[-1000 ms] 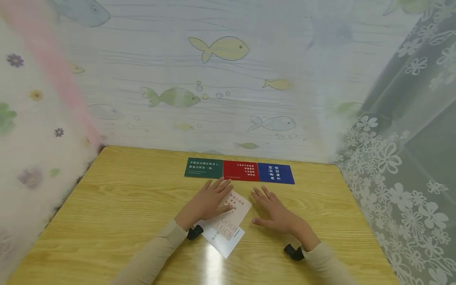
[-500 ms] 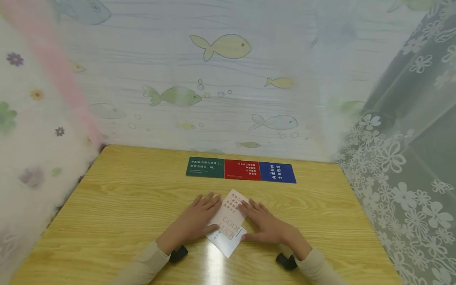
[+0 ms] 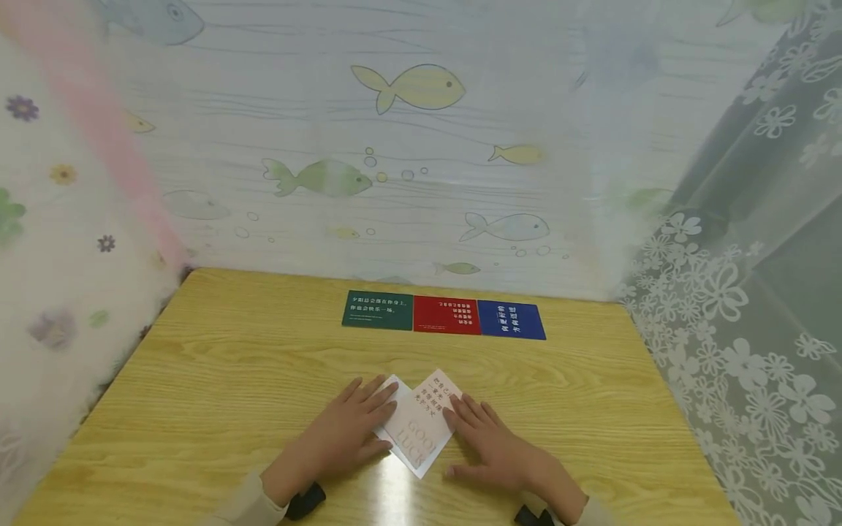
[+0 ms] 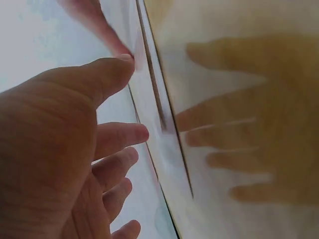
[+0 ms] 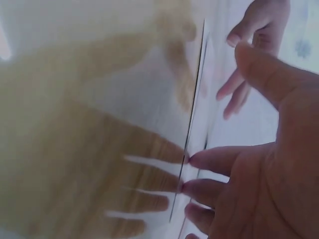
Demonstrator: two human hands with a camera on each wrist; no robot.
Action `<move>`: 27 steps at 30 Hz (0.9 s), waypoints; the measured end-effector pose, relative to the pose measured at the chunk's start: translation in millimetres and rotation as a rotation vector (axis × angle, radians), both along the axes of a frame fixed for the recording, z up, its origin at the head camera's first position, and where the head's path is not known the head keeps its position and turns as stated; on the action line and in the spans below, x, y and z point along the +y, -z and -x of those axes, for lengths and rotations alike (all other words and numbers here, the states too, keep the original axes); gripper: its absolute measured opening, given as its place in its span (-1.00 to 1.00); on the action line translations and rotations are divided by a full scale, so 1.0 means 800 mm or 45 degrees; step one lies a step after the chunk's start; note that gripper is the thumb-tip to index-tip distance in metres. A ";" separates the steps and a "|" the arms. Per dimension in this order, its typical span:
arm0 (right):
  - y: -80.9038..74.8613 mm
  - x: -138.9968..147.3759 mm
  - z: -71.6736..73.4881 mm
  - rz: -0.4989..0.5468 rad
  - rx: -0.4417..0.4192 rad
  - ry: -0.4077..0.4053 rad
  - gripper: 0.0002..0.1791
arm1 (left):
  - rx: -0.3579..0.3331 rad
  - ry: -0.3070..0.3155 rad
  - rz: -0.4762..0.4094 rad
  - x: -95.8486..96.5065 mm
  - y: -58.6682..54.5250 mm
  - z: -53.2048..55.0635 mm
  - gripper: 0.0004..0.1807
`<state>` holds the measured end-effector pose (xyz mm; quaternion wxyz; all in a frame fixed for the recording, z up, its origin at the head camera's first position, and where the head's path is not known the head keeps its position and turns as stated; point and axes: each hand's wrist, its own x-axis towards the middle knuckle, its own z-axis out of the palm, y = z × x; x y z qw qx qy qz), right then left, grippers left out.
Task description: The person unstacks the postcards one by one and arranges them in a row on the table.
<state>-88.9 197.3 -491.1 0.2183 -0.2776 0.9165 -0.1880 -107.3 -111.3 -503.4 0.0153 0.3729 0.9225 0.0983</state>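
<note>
A pale pink card [image 3: 421, 427] printed with GOOD LUCK and Chinese characters lies on the table at a slant, its last letter partly hidden. Under it a white card [image 3: 392, 386] sticks out at the upper left and along the lower edge. With straight, spread fingers, my left hand [image 3: 338, 432] touches the white card's left side, its thumb by the lower edge. My right hand [image 3: 500, 447] rests its straight fingertips on the pink card's right edge, thumb on the wood. In the left wrist view the card edges [image 4: 162, 99] appear edge-on beyond the fingertips.
Behind the hands, a green card [image 3: 378, 310], a red card [image 3: 447, 314] and a blue card [image 3: 511, 320] lie side by side in a row. The wooden table [image 3: 230, 380] meets a fish-print curtain [image 3: 421, 146] at the back. Lace [image 3: 743, 380] hangs at the right.
Both hands have drawn nearer the front; the right has come onto the pink card. That card has shifted down over the white one, whose upper left corner now shows beside it.
</note>
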 end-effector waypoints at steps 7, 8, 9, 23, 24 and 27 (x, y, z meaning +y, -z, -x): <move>-0.005 -0.008 -0.026 -0.052 0.065 -0.060 -0.01 | -0.054 -0.016 0.031 -0.001 0.003 -0.021 -0.30; -0.006 -0.010 -0.030 -0.070 0.071 -0.072 0.00 | -0.062 -0.032 0.026 -0.001 0.003 -0.021 -0.29; -0.006 -0.011 -0.033 -0.086 0.065 -0.079 0.00 | -0.064 -0.045 0.023 -0.003 0.004 -0.021 -0.29; -0.011 0.003 -0.009 0.096 0.099 -0.069 -0.13 | -0.125 -0.104 0.055 -0.023 0.000 -0.021 0.02; -0.010 0.004 -0.001 0.097 0.102 -0.063 -0.09 | -0.130 -0.109 0.058 -0.022 0.001 -0.021 0.06; -0.007 0.009 0.023 0.065 0.134 -0.060 0.05 | -0.130 -0.115 0.065 -0.020 0.003 -0.022 0.15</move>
